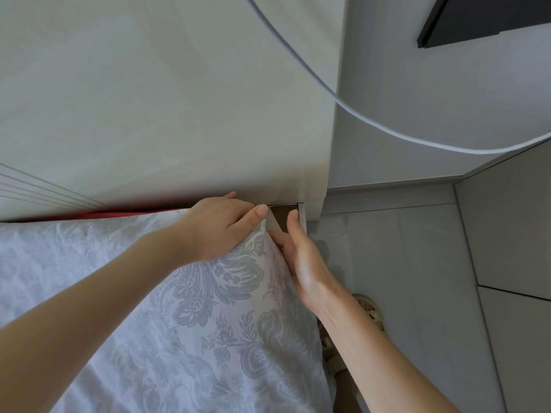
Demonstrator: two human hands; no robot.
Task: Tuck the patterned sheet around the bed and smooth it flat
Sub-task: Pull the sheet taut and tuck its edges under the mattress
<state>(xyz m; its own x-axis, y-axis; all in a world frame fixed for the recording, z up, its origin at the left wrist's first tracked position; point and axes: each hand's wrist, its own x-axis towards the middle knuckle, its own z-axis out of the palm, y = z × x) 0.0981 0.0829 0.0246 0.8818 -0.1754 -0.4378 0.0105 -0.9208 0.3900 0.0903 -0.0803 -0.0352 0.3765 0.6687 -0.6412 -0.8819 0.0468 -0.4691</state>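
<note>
The patterned sheet (208, 338) covers the bed from six o'clock up to the corner at centre frame, and the danger sits right there. A red strip (119, 215) of whatever lies beneath shows at nine o'clock along the pale headboard (149, 114), so the top edge looks short of cloth. Pull the corner hard towards three o'clock and, I judge, that strip widens. Stuff it carelessly into the brown gap (283, 212) just past the fingertips and the fold bunches into a ridge. Fingers jammed against the headboard are the other risk.

Now the hands, close together at the corner. The left hand (220, 231) lies on top, fingers bent over the fabric edge towards twelve o'clock. Whether it pinches the cloth or only presses it, I can't tell. The right hand (307, 269) stands edge-on along the bed's side, at three o'clock of the corner. Its fingers (293, 225) are straight, its thumb rests against the hanging sheet, and it grips nothing.
</note>
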